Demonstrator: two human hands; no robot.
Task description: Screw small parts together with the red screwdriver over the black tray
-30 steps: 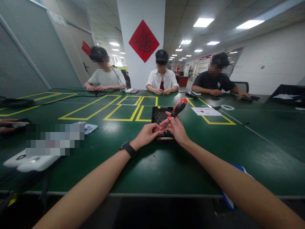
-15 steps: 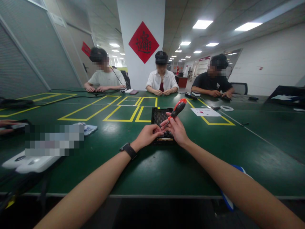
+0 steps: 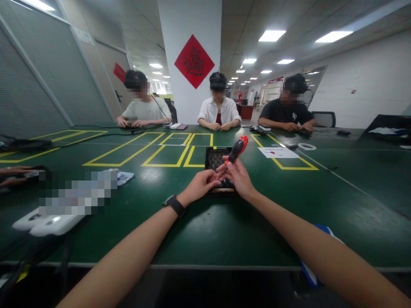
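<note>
My right hand (image 3: 239, 176) holds a screwdriver (image 3: 238, 149) with a black and red handle, tilted so that the handle points up and to the right. Its shaft runs down to the left, toward the fingertips of my left hand (image 3: 203, 184). Those fingers are pinched together at the tip, and whatever lies between them is too small to make out. Both hands are over a black open tray-like case (image 3: 210, 155) on the green table. A light strip shows near the case's front edge; my hands cover much of its inside.
White devices (image 3: 53, 224) with cables lie at the left. A paper sheet (image 3: 278, 152) and a white ring (image 3: 307, 146) are to the right. Yellow tape rectangles (image 3: 160, 165) mark the table (image 3: 199, 239). Several people sit around it, and a blue and white object (image 3: 323, 229) shows behind my right forearm.
The whole view has tipped up slightly, so everything sits a little lower. My hands and the screwdriver keep nearly the same pose over the case. The person at right has drawn a hand back.
</note>
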